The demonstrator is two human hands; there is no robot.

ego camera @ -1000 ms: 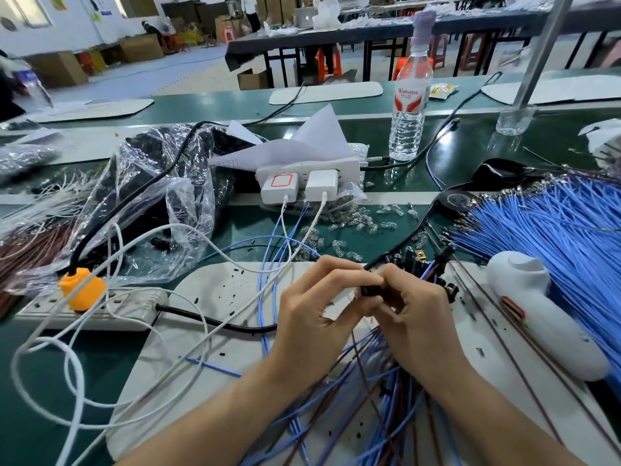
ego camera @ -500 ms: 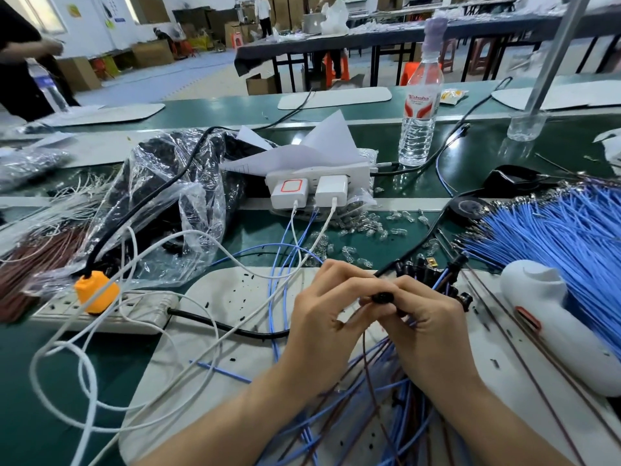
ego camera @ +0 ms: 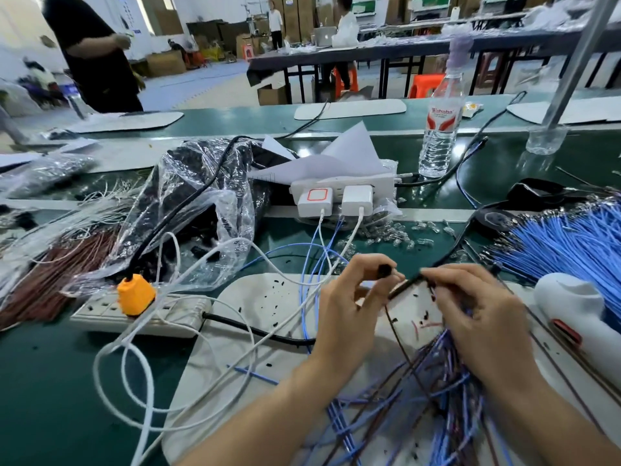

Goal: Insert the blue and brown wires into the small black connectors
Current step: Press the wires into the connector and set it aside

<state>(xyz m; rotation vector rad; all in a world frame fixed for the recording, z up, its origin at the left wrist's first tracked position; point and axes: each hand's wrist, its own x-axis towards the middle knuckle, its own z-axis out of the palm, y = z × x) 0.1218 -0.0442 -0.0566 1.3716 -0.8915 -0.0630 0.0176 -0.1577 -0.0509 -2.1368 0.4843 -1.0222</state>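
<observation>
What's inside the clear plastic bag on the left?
Through the crumpled clear plastic bag shows a dark heap of small black pieces; glare and folds hide the rest.

Left forearm point(ego camera: 268, 415) and right forearm point(ego camera: 557, 422): bare, uncovered down to the lower edge of the frame. Left grip point(ego camera: 349, 307) and right grip point(ego camera: 477, 317): bare hands, centre frame. Right grip motion-blurred; finer detail not discernible.
</observation>
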